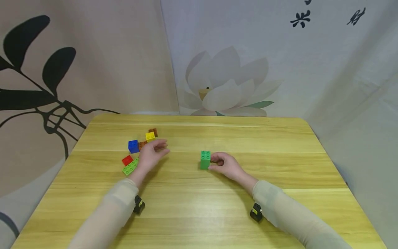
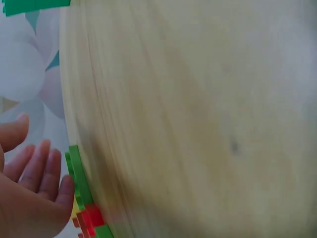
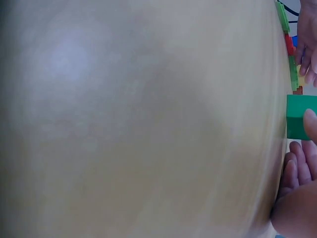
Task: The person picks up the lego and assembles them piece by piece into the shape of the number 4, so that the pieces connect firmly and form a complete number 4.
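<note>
We see a pale wooden table (image 1: 199, 214), smooth and softly shiny with long streaks of grain, its far corners rounded. On it stands a green block (image 1: 205, 161), upright, flat-sided and taller than it is wide, with four round studs on its square top; it looks like glossy plastic. It lies between our two hands, right beside the right hand (image 1: 226, 166) and well apart from the left hand (image 1: 150, 156). The right hand's fingers are bent and its thumb overlaps the block's face in the right wrist view, though we cannot tell whether it truly pinches the block. Our left hand holds nothing, its fingers loosely extended with the thumb apart, poised by a loose group of studded pieces: a cube-like blue block (image 1: 133, 146), a yellow block (image 1: 150, 136), a brown piece (image 1: 153, 131) just beyond the yellow one, a flat red piece (image 1: 127, 160) and an oblong lime-green piece (image 1: 130, 167) touching or nearly touching the red. The left hand partly hides this group. Thin, pale sleeves (image 1: 107, 211) cover our forearms in soft folds.
</note>
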Demonstrator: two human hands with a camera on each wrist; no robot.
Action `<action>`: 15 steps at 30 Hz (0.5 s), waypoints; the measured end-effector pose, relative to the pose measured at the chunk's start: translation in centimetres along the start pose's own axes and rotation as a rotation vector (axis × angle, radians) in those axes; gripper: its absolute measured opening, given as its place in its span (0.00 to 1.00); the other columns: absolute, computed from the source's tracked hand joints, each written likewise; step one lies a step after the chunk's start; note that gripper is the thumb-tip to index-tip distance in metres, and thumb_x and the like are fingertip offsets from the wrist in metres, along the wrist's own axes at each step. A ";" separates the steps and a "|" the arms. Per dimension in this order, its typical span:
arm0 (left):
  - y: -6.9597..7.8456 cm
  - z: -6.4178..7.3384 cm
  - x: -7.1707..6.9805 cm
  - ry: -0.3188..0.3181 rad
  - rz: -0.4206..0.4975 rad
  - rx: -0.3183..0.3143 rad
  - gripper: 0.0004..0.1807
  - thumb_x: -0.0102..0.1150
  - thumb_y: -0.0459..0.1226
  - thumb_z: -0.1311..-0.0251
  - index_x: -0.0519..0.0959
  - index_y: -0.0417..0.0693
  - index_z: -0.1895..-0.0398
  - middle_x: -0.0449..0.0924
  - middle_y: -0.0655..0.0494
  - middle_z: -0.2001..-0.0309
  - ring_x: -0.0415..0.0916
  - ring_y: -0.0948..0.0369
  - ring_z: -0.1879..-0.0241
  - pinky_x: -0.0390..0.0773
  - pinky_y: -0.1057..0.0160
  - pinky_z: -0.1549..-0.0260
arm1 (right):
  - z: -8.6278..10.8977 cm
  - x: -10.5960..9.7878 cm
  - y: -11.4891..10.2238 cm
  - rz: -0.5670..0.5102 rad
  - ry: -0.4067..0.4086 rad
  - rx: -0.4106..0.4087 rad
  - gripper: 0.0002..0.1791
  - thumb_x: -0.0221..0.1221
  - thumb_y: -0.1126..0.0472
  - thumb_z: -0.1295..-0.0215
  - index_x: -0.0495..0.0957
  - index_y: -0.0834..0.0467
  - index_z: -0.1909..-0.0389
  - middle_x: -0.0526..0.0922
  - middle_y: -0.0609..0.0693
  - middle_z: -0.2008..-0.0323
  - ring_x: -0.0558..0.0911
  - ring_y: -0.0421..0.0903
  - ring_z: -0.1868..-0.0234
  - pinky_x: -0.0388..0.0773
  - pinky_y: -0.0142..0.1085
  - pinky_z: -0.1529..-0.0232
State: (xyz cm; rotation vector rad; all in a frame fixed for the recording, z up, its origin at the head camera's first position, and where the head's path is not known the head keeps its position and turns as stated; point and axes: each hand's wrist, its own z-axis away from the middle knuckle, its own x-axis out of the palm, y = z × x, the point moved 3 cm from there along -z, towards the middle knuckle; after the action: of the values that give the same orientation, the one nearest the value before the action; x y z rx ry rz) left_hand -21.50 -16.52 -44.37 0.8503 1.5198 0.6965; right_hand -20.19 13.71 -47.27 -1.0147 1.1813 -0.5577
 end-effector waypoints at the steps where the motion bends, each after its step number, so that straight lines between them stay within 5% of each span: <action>1: -0.2 -0.1 -0.2 0.011 -0.019 -0.003 0.22 0.67 0.32 0.39 0.78 0.33 0.43 0.83 0.39 0.51 0.80 0.45 0.51 0.76 0.47 0.48 | 0.0 0.0 0.0 -0.001 0.001 0.001 0.21 0.71 0.62 0.42 0.80 0.64 0.49 0.84 0.52 0.55 0.79 0.49 0.53 0.77 0.40 0.51; 15: -1.3 -1.1 -2.2 0.031 -0.201 -0.076 0.27 0.68 0.35 0.39 0.75 0.37 0.38 0.77 0.38 0.42 0.71 0.42 0.40 0.69 0.44 0.41 | 0.1 0.0 -0.1 0.002 0.000 -0.003 0.21 0.71 0.61 0.42 0.80 0.64 0.50 0.83 0.51 0.56 0.79 0.49 0.53 0.77 0.42 0.51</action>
State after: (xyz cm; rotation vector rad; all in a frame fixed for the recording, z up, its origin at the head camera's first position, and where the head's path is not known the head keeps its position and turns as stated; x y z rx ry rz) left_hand -22.70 -19.02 -44.12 0.6215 1.5718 0.6175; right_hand -20.10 13.68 -47.17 -1.0156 1.1835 -0.5546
